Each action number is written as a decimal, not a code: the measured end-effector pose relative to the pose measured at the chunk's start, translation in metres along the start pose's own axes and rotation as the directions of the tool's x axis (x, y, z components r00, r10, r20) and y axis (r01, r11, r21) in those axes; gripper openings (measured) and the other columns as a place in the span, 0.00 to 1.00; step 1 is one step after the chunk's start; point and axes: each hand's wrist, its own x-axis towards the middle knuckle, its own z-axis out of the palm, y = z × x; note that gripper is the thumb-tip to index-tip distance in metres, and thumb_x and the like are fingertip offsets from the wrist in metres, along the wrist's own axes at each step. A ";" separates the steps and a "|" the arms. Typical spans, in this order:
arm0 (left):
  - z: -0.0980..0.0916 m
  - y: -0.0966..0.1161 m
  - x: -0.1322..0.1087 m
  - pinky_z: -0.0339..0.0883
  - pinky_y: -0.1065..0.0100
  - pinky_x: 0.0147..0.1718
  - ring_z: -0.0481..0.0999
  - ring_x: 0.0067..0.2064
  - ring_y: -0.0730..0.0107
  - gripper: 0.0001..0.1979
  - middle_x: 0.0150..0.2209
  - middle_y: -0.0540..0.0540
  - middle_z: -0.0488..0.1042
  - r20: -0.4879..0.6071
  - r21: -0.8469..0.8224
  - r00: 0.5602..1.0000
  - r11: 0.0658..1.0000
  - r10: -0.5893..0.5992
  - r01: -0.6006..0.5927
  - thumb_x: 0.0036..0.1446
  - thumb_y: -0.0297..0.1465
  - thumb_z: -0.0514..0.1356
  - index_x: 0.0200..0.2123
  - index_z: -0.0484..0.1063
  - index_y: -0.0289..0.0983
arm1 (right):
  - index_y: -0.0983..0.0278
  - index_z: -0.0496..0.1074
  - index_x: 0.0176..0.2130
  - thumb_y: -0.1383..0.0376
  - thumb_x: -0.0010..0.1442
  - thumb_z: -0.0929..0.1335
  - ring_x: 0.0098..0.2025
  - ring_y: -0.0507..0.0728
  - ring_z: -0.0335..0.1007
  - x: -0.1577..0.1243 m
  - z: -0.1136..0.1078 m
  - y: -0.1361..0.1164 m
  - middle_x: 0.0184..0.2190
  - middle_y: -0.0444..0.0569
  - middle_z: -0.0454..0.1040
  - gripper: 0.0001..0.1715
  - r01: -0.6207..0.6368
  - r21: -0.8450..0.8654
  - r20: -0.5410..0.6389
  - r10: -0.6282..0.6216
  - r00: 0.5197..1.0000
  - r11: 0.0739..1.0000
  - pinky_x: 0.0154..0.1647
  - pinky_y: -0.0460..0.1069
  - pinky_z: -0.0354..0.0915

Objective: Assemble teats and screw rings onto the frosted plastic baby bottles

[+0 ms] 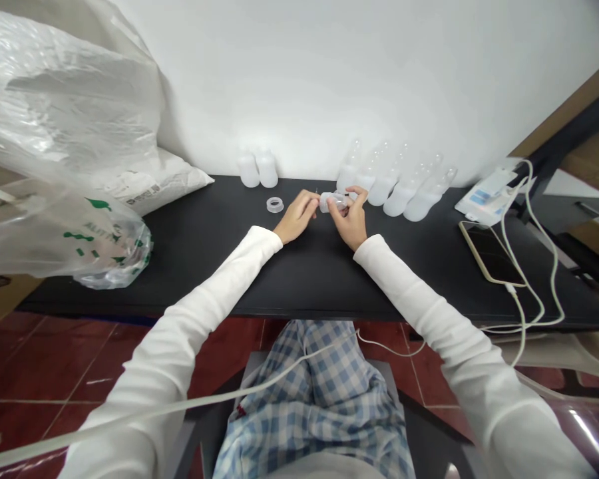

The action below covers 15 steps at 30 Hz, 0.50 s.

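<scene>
Over the middle of the black table, my right hand (351,219) is closed round a clear cap with a whitish ring (325,202) at its left end. My left hand (298,217) has its fingers pinched at that ring end; whatever they grip is too small to make out. A loose translucent ring (275,205) lies on the table left of my left hand. Two frosted bottles without caps (258,169) stand by the wall at the back. Behind and right of my right hand, several frosted bottles with clear domed tops (397,189) stand in a row.
Large plastic bags (104,219) cover the left end of the black table (309,286). At the right lie a phone (492,253) with a white cable and a white-and-blue packet (486,197). The cable also crosses my lap. Boxes on a dark frame stand far right.
</scene>
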 end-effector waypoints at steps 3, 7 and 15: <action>0.012 0.010 -0.007 0.64 0.69 0.37 0.70 0.33 0.72 0.11 0.32 0.51 0.70 0.040 -0.072 0.998 0.996 -0.047 0.050 0.65 0.41 0.63 0.37 0.72 0.39 | 0.59 0.64 0.47 0.33 0.63 0.62 0.27 0.54 0.65 -0.001 -0.003 -0.007 0.29 0.43 0.71 0.35 -0.076 0.034 0.037 0.074 0.997 0.997 0.36 0.53 0.69; 0.014 0.010 -0.008 0.63 0.70 0.42 0.71 0.38 0.70 0.10 0.36 0.50 0.73 -0.048 -0.113 0.997 0.992 -0.063 0.057 0.63 0.39 0.64 0.36 0.73 0.38 | 0.58 0.65 0.41 0.29 0.61 0.60 0.30 0.54 0.67 -0.001 -0.004 -0.010 0.31 0.45 0.73 0.37 -0.116 0.087 0.069 0.110 0.991 0.989 0.35 0.52 0.68; 0.012 0.001 0.000 0.59 0.70 0.37 0.62 0.32 0.71 0.12 0.27 0.52 0.63 -0.120 -0.271 0.974 0.950 -0.194 0.156 0.62 0.29 0.59 0.26 0.64 0.37 | 0.58 0.62 0.43 0.32 0.59 0.65 0.28 0.55 0.70 -0.003 0.001 -0.011 0.30 0.44 0.73 0.35 -0.083 0.112 0.181 0.062 0.982 0.990 0.34 0.53 0.70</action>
